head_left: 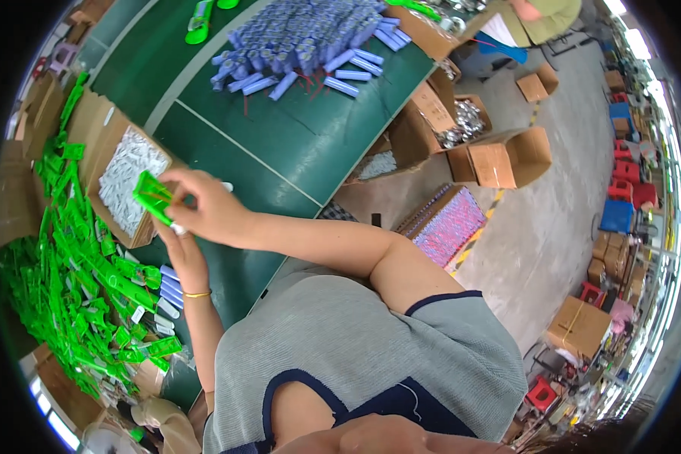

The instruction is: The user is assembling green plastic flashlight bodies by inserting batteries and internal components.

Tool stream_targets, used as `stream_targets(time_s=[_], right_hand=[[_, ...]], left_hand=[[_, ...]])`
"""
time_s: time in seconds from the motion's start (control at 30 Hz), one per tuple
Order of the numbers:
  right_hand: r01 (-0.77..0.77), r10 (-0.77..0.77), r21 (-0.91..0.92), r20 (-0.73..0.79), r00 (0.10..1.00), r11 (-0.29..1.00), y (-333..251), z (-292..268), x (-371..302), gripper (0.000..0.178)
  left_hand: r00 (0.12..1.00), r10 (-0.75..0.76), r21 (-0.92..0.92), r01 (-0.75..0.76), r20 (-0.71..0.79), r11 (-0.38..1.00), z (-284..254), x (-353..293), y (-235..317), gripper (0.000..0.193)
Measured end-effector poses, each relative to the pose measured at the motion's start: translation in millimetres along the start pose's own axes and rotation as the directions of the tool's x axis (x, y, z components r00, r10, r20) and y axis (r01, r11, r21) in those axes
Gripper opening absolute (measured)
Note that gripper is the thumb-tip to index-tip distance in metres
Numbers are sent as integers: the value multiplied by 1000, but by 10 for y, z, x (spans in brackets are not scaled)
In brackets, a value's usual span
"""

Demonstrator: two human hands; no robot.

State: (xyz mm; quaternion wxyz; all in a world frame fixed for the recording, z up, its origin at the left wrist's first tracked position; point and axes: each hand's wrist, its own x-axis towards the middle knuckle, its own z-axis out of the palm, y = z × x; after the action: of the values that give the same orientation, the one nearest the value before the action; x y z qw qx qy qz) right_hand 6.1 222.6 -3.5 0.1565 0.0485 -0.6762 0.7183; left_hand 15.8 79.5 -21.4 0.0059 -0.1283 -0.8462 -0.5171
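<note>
A bright green, long plastic shell (pixel 153 194) is up in front of the open carton at the left, tilted. The fingers of my right hand (pixel 208 208) are closed on its right side, with a thin reddish-orange strand showing there. From below, my left hand (pixel 183 253) pinches the shell's lower end, its fingertips partly hidden by the right hand. A small white piece (pixel 178 228) shows between the two hands; I cannot make out its kind. Just beyond is the carton (pixel 140 240) of small white plastic parts (pixel 129 172).
Green plastic shells (pixel 91 280) lie heaped at the left beside several lilac cylinders (pixel 171 286). More lilac cylinders (pixel 303 41), some with red wires, pile up on the green table (pixel 227 151). Cartons (pixel 499 163) stand on the floor right; another person (pixel 545 19) is at the far right.
</note>
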Motion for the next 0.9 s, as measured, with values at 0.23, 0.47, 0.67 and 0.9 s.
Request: stream_targets(time_s=[0.23, 0.47, 0.67, 0.9], right_hand=[[317, -334, -331, 5, 943, 889, -87, -265, 4, 52], [455, -405, -386, 208, 890, 803, -115, -395, 134, 47], [426, -472, -817, 220, 854, 389, 227, -866, 1150, 18], [474, -336, -877, 422, 842, 85, 841, -1163, 1693, 11]], left_hand=[[972, -219, -642, 224, 90, 733, 212, 113, 359, 50], [948, -302, -632, 292, 95, 718, 103, 267, 405, 42], [929, -363, -649, 323, 76, 689, -133, 455, 442, 28], [919, -377, -666, 351, 112, 658, -171, 443, 373, 33]])
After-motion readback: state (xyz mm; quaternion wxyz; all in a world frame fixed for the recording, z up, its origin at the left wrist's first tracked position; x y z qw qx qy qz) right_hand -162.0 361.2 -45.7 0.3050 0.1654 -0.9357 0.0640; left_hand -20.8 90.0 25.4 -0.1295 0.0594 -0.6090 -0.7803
